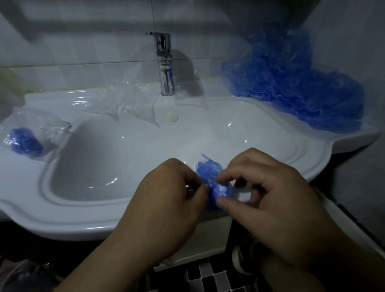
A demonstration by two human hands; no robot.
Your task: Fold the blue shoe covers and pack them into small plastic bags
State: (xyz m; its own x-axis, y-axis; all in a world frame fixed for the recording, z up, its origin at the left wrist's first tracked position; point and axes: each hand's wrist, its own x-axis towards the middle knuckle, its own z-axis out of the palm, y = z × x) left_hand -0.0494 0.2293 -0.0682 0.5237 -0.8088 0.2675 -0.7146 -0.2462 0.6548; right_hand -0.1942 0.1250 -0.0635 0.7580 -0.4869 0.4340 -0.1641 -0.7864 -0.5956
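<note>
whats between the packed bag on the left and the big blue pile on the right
In the head view, loose clear plastic bags and the chrome faucet sit on the sink ledge between the packed bag and the pile.

Both hands [215, 196] around a bunched blue shoe cover [213, 183] over the white sink's [146, 218] front rim

Shoe cover [207, 171] partly behind right hand [273, 199]

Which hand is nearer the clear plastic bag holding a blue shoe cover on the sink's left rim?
Left. The left hand sits right of and in front of the clear plastic bag; the right hand lies farther right. Both pinch a folded blue shoe cover.
</note>
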